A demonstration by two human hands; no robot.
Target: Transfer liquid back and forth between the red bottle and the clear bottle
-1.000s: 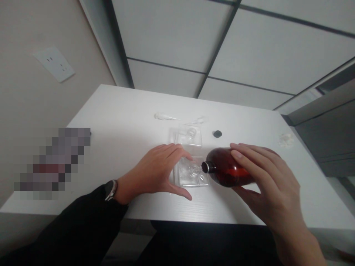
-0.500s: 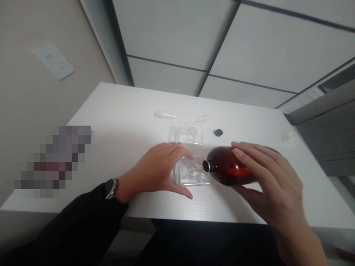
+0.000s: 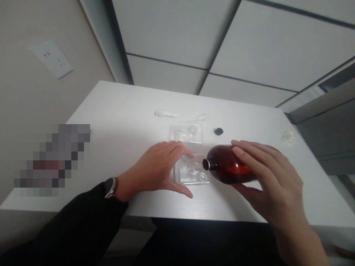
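A dark amber bottle (image 3: 230, 166) lies tilted on its side in my right hand (image 3: 271, 177), whose fingers wrap round its body. The bottle's uncapped black-rimmed neck points left over a clear plastic tray (image 3: 191, 182) with round hollows in it. A clear stream seems to run at the mouth, but glare blurs it. My left hand (image 3: 158, 170) is open, thumb and fingers spread in a C at the tray's left side. Whether it touches the tray I cannot tell. Just behind stands its clear plastic lid half (image 3: 191, 140) with a similar round shape.
A black cap (image 3: 219, 131) lies behind the bottle. Two clear, thin wrapped items, one on the left (image 3: 165, 113) and one on the right (image 3: 200, 118), lie farther back. A crumpled pale wad (image 3: 288, 137) is at the right. A pixelated object (image 3: 55, 159) covers the white table's (image 3: 124, 103) left edge.
Both hands and the bottle hold nearly the same place. The whole view has shifted very slightly.
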